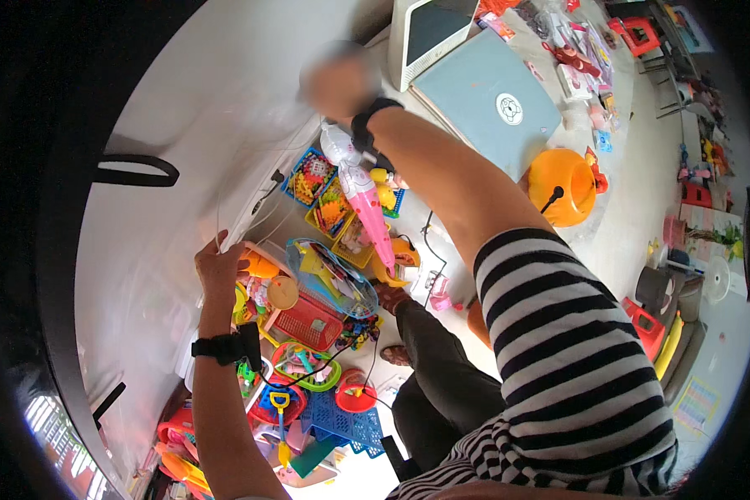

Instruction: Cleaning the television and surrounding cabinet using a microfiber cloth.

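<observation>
My left hand [219,265] is against the pale wall [156,244], its fingertips pinched on a thin white cord [218,209]. The cord runs up along the wall from the fingers. Higher up, my right hand [340,81] reaches to the same wall; it is blurred, so its fingers and any hold cannot be told. Just below that wrist, an inflatable toy [369,212] with a white head and pink tapering body hangs or leans over the baskets. Under my left hand, an orange toy [261,265] and a round tan lid [282,292] sit among other toys.
Toy-filled baskets crowd the floor by the wall: a yellow basket [331,212], a blue oval basket [334,281], a red basket [309,322]. A black cable [434,250] crosses the floor. At right are a monitor [437,31], a grey-blue panel [481,100] and an orange container [562,187].
</observation>
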Demonstrator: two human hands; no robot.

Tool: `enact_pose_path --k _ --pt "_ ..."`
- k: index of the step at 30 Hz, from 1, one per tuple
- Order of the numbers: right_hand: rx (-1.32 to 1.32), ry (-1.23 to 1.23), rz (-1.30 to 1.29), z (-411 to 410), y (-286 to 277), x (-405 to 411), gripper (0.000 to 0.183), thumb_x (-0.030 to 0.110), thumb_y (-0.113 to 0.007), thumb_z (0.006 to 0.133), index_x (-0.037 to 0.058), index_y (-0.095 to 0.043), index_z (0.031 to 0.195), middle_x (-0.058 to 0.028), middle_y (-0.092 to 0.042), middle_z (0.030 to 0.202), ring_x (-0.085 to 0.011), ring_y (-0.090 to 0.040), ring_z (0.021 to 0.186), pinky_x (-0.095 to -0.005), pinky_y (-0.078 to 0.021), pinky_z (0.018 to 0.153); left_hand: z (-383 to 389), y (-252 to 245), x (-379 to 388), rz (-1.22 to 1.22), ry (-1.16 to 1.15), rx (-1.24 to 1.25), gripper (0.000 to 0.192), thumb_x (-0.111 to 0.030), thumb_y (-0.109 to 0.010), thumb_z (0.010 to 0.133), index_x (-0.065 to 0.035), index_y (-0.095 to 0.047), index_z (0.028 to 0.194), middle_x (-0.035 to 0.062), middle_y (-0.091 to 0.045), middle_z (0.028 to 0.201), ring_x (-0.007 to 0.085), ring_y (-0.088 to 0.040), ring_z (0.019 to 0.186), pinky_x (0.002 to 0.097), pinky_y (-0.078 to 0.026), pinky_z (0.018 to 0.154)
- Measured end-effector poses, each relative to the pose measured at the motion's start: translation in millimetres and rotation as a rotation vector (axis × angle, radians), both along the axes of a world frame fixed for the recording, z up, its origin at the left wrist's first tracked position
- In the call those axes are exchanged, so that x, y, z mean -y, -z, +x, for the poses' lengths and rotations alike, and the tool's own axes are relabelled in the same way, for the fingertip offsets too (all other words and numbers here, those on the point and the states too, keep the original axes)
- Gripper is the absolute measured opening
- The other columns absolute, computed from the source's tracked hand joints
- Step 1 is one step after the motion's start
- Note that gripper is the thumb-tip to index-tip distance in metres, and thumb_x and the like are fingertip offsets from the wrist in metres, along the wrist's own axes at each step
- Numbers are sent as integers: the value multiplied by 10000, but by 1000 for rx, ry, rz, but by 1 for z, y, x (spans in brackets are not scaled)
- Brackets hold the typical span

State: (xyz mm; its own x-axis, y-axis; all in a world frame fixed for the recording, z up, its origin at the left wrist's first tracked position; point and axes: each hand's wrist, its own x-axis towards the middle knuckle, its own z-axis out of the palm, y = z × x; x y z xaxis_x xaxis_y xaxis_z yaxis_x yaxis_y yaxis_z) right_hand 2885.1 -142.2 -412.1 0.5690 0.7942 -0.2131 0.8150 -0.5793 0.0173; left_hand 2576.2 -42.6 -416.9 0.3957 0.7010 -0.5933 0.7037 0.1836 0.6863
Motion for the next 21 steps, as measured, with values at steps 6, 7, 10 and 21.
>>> enact_pose_path --k 6,7,10,21 --pt "58 397 359 -30 7 -14 352 211 -485 774 -38 -560 1010 -212 -556 1045 -320 -515 975 -367 -425 827 -19 12 -17 -81 -190 15 285 -238 -570 803 42 -547 852 139 -593 689 207 -613 530 293 -540 464" --pt "91 621 567 -22 9 -12 424 213 -492 764 -79 -506 1071 -243 -522 1087 -340 -505 981 -381 -423 833 -19 15 -17 -79 -187 16 285 -238 -570 803 42 -547 852 139 -593 689 207 -613 530 293 -540 464" --pt "311 746 647 33 25 -26 437 155 -561 712 -97 -470 1057 -249 -486 1101 -359 -473 1030 -401 -433 820 -13 21 -16 -99 -67 -17 314 -193 -571 793 82 -531 939 145 -603 741 214 -630 625 301 -548 523" --pt "-127 456 155 67 3 -11 309 227 -484 766 13 -660 903 -257 -584 1027 -405 -577 916 -459 -484 727 -2 -23 4 -24 66 49 326 -92 -599 749 68 -549 1030 53 -566 698 113 -580 601 239 -522 457"
